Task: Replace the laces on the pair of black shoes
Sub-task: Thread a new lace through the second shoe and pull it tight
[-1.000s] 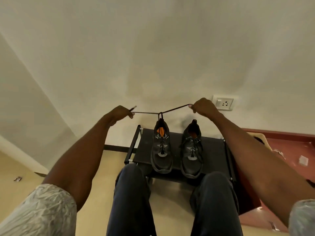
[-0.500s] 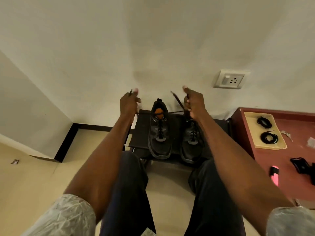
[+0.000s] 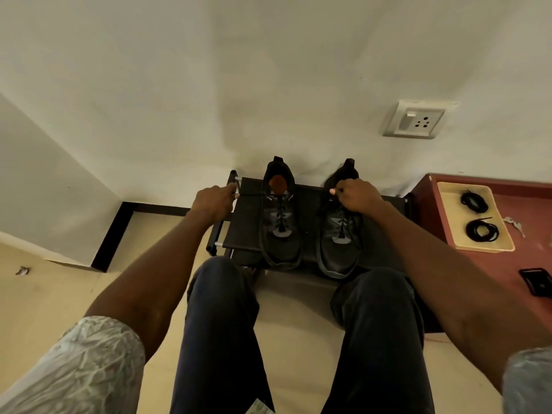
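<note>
Two black shoes stand side by side on a low black rack point(image 3: 248, 228) against the wall. The left shoe point(image 3: 280, 216) has an orange insole and a black lace point(image 3: 252, 193) running out sideways from its top eyelets. My left hand point(image 3: 213, 200) pinches one end of that lace, left of the shoe. My right hand point(image 3: 355, 195) pinches the other end, held over the upper part of the right shoe point(image 3: 339, 240) and hiding its tongue. The lace is thin and hard to follow between the shoes.
A red-brown cabinet point(image 3: 525, 252) stands at the right, bearing a cream tray point(image 3: 448, 216) with two coiled black laces point(image 3: 481, 230), keys point(image 3: 514, 225) and a dark flat object point(image 3: 537, 281). A wall socket point(image 3: 416, 119) sits above. My knees are just before the rack.
Both hands have come down from a raised, stretched lace to the level of the shoe tops. The view has tilted down and the hands stay spread to either side.
</note>
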The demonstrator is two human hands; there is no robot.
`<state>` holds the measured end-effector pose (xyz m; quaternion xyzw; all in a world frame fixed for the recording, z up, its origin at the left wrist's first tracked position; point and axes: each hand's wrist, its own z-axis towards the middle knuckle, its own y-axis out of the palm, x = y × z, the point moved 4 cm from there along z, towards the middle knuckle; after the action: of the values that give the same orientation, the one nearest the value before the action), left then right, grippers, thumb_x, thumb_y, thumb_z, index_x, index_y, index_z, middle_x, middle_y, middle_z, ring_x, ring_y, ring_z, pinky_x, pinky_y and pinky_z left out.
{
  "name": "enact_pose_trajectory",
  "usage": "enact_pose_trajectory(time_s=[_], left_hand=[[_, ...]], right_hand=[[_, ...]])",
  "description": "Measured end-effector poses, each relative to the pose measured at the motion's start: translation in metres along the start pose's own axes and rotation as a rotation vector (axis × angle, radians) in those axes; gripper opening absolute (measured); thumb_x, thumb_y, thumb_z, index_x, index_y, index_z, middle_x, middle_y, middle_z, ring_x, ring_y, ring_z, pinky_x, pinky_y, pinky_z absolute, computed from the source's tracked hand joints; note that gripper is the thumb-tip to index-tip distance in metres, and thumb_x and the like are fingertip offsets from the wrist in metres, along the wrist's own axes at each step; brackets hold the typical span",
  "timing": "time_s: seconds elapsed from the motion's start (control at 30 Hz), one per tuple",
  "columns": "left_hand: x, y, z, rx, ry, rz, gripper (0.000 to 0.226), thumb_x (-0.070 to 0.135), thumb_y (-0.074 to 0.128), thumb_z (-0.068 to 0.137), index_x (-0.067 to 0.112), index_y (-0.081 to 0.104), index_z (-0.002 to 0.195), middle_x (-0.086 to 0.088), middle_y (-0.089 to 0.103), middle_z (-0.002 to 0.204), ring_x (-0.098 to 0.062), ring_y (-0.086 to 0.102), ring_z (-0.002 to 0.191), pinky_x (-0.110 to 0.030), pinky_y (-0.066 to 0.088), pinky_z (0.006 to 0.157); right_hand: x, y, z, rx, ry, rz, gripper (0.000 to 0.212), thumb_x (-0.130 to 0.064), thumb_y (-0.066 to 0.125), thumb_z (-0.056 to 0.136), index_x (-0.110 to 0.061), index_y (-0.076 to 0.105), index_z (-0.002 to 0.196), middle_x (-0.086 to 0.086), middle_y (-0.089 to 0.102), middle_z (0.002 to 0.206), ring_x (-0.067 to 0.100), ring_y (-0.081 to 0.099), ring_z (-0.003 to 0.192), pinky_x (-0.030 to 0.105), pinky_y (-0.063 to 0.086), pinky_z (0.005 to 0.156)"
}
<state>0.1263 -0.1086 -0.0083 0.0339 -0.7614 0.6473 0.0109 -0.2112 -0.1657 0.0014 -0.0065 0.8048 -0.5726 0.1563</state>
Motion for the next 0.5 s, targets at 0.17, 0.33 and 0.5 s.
enact_pose_trajectory(time_s=[0.17,0.33,0.5], left_hand=[[0.001,0.017,-0.004,-0.086,-0.249,-0.252,0.031,0.029,0.052,0.102,0.009,0.057,0.124,-0.017,0.065,0.116,-0.035,0.064,0.101,-0.045,0.053,0.086],[0.003,0.007,-0.012,0.041,-0.7,-0.472,0.066,0.003,0.067,0.087,-0.006,0.03,0.142,-0.026,0.015,0.154,-0.044,0.043,0.129,-0.046,0.045,0.105],[0.022,-0.002,0.0,-0.007,-0.946,-0.71,0.085,0.018,0.07,0.081,-0.004,0.023,0.149,-0.025,0.001,0.16,-0.044,0.014,0.145,-0.049,0.033,0.115]], right_hand=[[-0.004,0.007,0.002,0.008,0.154,0.118,0.034,-0.038,0.052,0.101,-0.007,0.065,0.095,0.01,0.062,0.091,0.034,0.063,0.091,0.038,0.044,0.073],[-0.031,-0.01,-0.008,0.195,0.101,-0.007,0.062,-0.016,0.068,0.082,-0.008,0.045,0.139,0.021,0.033,0.147,0.042,0.046,0.125,0.048,0.042,0.104],[-0.086,-0.012,-0.005,0.301,-0.121,0.004,0.048,-0.015,0.061,0.086,-0.004,0.054,0.132,0.018,0.05,0.14,0.036,0.044,0.131,0.043,0.032,0.11]])
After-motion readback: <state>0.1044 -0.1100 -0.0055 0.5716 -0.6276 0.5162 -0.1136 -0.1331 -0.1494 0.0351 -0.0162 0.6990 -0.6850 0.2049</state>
